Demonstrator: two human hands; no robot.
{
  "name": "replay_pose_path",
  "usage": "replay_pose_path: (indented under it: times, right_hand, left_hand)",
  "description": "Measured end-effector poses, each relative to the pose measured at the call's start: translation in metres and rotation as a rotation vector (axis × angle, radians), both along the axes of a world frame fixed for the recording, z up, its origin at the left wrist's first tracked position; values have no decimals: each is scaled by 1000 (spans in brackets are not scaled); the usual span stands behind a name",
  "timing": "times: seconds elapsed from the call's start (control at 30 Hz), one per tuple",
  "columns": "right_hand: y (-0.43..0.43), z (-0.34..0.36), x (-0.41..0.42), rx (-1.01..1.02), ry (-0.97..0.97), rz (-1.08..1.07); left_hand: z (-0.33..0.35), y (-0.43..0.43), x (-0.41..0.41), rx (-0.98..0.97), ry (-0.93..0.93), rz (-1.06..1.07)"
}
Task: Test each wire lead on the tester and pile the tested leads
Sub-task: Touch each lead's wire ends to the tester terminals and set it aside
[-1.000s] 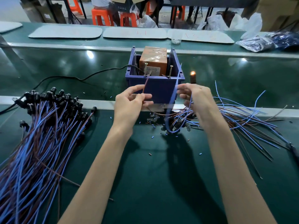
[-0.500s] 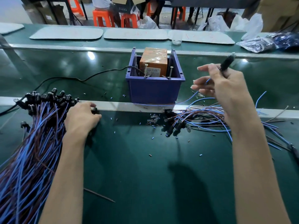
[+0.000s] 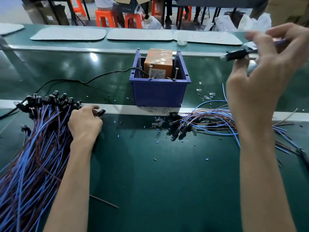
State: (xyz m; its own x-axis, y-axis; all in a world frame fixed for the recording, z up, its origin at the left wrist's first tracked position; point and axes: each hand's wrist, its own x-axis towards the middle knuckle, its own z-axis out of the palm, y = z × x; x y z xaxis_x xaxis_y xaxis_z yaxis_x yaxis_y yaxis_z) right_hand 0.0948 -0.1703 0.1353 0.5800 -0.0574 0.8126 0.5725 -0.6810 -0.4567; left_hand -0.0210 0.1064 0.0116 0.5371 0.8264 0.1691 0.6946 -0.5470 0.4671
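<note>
The tester is an orange box (image 3: 158,64) inside a blue bin (image 3: 158,92), with two upright screws (image 3: 150,71) as contacts. My left hand (image 3: 85,121) rests at the right edge of the big pile of blue and brown leads (image 3: 33,139) on the left. Its fingers curl around one black-headed lead (image 3: 101,112) there. My right hand (image 3: 260,77) is raised high at the right and pinches another black-headed lead (image 3: 237,55), blurred by motion. A tangled heap of leads (image 3: 209,121) lies below it, right of the bin.
A black cable (image 3: 66,80) runs from the bin to the left. A metal rail (image 3: 127,110) crosses the green bench under the bin. Small clear bulbs (image 3: 158,123) and insulation bits litter the middle. White mats (image 3: 139,34) and a clear cup (image 3: 182,40) sit behind.
A second ago both hands held a lead against the tester screws. The left hand then carried it to the left pile and stays there. The right hand has lifted another lead up and rightwards.
</note>
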Motion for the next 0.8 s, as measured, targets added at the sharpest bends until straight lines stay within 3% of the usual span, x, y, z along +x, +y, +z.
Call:
replay_pose_path:
  times: [0.1, 0.37, 0.43, 0.53, 0.63, 0.7, 0.8]
  right_hand:
    - [5, -14, 9, -185, 91, 65]
    - [18, -84, 43, -840, 815, 317]
    - [18, -94, 43, -927, 945, 358]
    - [19, -95, 43, -893, 991, 407]
    - [22, -84, 41, -767, 872, 504]
    - [25, -74, 34, -621, 842, 670]
    - [33, -62, 14, -325, 982, 1019]
  left_hand:
    - [4, -3, 3, 48, -66, -7]
    - [17, -16, 13, 129, -185, -94]
    - [22, -21, 16, 126, -206, -116]
    - [33, -32, 20, 95, -290, -175]
    - [46, -48, 26, 47, -388, -294]
    - [55, -65, 29, 15, -467, -393]
    - [63, -92, 32, -64, -553, -532]
